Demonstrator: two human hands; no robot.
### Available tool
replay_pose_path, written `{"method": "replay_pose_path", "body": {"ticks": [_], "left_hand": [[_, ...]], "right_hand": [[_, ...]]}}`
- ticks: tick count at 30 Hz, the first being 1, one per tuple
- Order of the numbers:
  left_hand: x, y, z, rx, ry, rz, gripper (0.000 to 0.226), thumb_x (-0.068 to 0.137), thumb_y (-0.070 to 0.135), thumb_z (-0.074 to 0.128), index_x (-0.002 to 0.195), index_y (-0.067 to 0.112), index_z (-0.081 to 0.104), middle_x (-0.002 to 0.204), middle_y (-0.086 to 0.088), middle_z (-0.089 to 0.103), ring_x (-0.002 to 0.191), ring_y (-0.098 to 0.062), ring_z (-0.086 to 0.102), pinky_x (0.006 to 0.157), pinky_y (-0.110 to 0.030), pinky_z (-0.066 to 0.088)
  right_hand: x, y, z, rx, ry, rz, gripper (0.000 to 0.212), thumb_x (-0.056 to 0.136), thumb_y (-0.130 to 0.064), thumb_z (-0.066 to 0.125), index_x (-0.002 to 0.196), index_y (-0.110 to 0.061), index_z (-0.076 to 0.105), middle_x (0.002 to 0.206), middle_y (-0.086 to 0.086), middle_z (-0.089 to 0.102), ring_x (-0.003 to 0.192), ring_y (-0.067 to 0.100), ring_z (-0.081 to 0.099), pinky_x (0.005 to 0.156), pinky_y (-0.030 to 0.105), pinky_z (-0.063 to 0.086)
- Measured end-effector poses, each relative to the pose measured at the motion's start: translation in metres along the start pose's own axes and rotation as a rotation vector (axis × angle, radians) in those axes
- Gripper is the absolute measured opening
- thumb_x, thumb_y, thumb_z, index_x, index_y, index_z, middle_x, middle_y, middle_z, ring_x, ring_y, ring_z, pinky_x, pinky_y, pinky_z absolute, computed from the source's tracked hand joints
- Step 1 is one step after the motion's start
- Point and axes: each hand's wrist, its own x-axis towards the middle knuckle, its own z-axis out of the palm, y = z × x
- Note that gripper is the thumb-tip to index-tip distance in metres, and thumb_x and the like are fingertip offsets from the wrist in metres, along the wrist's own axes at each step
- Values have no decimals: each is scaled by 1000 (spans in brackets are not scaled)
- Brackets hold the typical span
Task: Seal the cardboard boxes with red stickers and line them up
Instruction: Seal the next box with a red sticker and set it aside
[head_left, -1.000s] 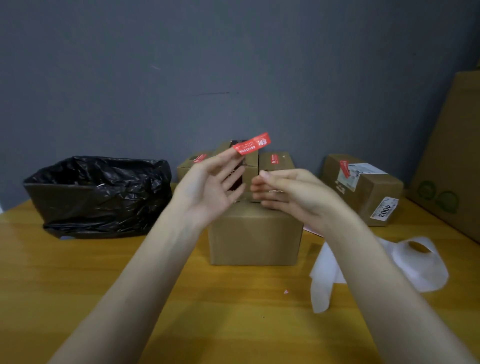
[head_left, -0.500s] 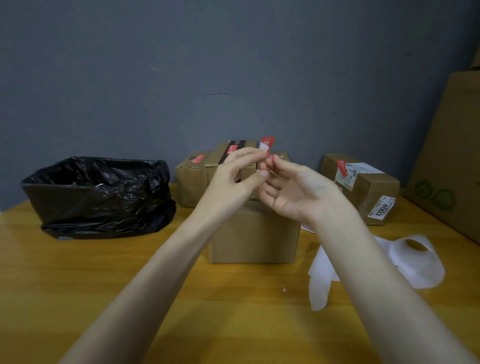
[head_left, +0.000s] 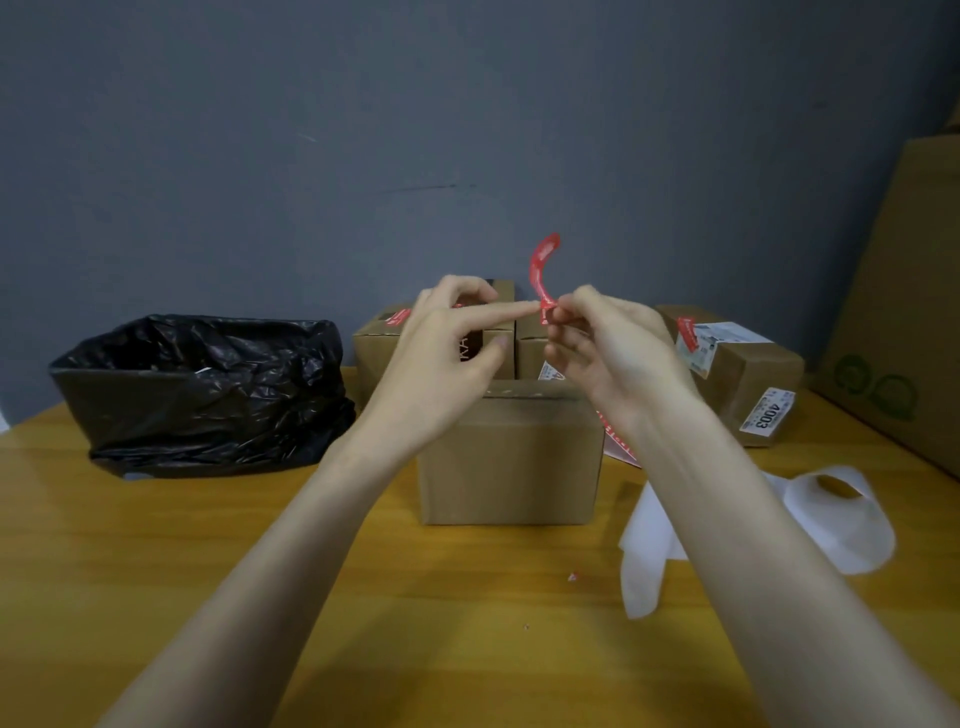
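Clock laid flat on the desk (head_left: 156, 545), centred on the front box (head_left: 511, 462), 12 toward the grey wall (head_left: 311, 130).

- Red sticker (head_left: 543, 270): in the air above the front box's far edge, curling upward, top end free. It touches no box.
- Right hand (head_left: 608, 348): fingertips pinch the sticker's lower end.
- Left hand (head_left: 447, 353): index finger stretched out with its tip against that same lower end. The thumb is apart below, the other fingers loosely bent, nothing gripped.
- Front box: square to the near desk edge. I cannot tell how its top flaps lie.
- 12: rear boxes (head_left: 376, 338) close together just behind the front box, partly hidden by the hands. A red seal shows on the leftmost one.
- 2: labelled box (head_left: 743, 374), turned at an angle, a red seal over its top edge, well apart from the rest.
- 3, far: large carton (head_left: 904, 322) leaning at the desk's right edge.
- 4: white backing paper (head_left: 831, 525) lying loose, part of it under the right forearm.
- 3, close: a red-and-white strip (head_left: 618, 441) beside the front box's right face.
- 10: black bag-lined bin (head_left: 202, 389), a gap between it and the rear boxes.
- 6: bare wood runs to the near edge, with one small red scrap (head_left: 572, 577).
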Motion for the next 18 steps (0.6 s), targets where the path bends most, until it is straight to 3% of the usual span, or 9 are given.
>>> {"method": "replay_pose_path", "body": {"ticks": [4,8,12,15,18], "left_hand": [[3,-5,-12,-180,125,-193,34,87,3,55,78,31,70,97,9,65,97,-5,59,88,-18,45],[3,-9,-21,-378,60,-392,19,95,19,51,89,22,69,92,4,71,88,-8,68,85,-24,50],[2,5,-17,-579,-101,-518,34,92,45,48,99,17,65,96,-5,72,87,-17,70,81,-26,56],[1,11,-19,-544,-117,-508,35,86,48,55,99,17,65,94,-5,70,83,-14,70,77,-23,57],[2,9,-22,-432,-90,-472,28,80,37,68,96,14,67,86,-3,70,73,-6,67,66,-16,55]], "right_hand": [[3,-8,-12,-163,93,-142,30,89,-7,50,60,-11,53,49,-8,53,53,8,54,60,25,50],[7,-18,-26,-549,52,-330,15,85,-11,57,71,-7,55,61,-3,58,55,0,58,63,24,51],[5,-17,-26,-847,-158,-425,21,82,-16,64,68,-5,52,65,3,55,64,11,51,64,30,45],[4,-16,-24,-962,-247,-461,22,82,-16,65,66,-7,52,61,-1,51,62,8,47,61,25,41],[3,-17,-24,-1003,-267,-492,23,82,-17,66,64,-12,51,59,-7,51,59,5,47,56,18,39]]}}
